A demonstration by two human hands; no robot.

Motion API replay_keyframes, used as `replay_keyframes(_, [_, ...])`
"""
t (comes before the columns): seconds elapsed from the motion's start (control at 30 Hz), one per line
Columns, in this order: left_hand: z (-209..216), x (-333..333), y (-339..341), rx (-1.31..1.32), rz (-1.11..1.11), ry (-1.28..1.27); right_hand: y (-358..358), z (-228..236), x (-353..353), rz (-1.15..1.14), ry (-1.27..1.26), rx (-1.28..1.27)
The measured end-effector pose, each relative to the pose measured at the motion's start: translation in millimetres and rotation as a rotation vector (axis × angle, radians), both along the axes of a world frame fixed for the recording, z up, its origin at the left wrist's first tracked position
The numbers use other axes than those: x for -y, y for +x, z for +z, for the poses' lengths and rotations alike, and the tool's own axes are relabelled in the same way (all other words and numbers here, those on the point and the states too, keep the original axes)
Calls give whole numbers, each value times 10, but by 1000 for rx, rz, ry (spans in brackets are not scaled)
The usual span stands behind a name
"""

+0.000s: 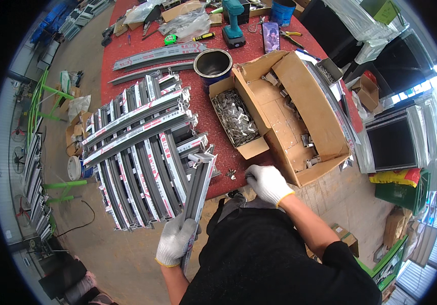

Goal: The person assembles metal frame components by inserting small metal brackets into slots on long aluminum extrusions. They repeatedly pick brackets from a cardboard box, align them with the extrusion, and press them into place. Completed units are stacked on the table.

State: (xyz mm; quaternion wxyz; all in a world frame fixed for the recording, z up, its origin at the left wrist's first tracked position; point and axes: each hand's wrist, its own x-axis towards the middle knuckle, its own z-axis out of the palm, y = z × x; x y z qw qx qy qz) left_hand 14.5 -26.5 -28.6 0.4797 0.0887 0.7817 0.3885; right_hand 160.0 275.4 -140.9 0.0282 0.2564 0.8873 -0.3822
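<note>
While L hand (176, 241) grips grey, white-taped profile (196, 190), can't tell if R hand (270, 184) grips.

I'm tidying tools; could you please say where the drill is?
In the head view, the teal drill stands top centre on the red table, left of the phone.

So we've got profiles (150, 124) stacked on the left of the table (132, 40), a carton (310, 91) on the right, a box (253, 147) of loose parts (234, 119) at its left side, drill (232, 20) and phone (271, 38) farther back
</note>
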Motion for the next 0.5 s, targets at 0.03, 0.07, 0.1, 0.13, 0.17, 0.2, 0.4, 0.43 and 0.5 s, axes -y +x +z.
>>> replay_keyframes(0.03, [4, -11, 5, 13, 3, -18, 4, 138, -4, -35, -80, -38])
replay_keyframes(0.07, [9, -29, 9, 20, 4, -17, -3, 283, -26, -47, -122, -122])
replay_keyframes(0.1, [15, -52, 14, 33, 6, -30, 5, 445, -57, -72, -181, -145])
replay_keyframes(0.13, [27, -78, 17, 34, 5, -55, 4, 608, -96, -110, -262, -148])
replay_keyframes(0.17, [40, -106, 25, 36, 9, -18, -21, 756, -147, -122, -319, -152])
replay_keyframes(0.2, [55, -135, 41, 27, 14, 8, -29, 901, -203, -157, -377, -162])
replay_keyframes(0.4, [173, -240, 112, -21, -19, 63, -282, 1306, -566, -210, -564, -249])
replay_keyframes(0.43, [194, -251, 130, -33, -30, 77, -304, 1337, -647, -177, -569, -242])
replay_keyframes(0.5, [236, -281, 166, -54, -57, 66, -358, 1389, -816, -46, -590, -228])
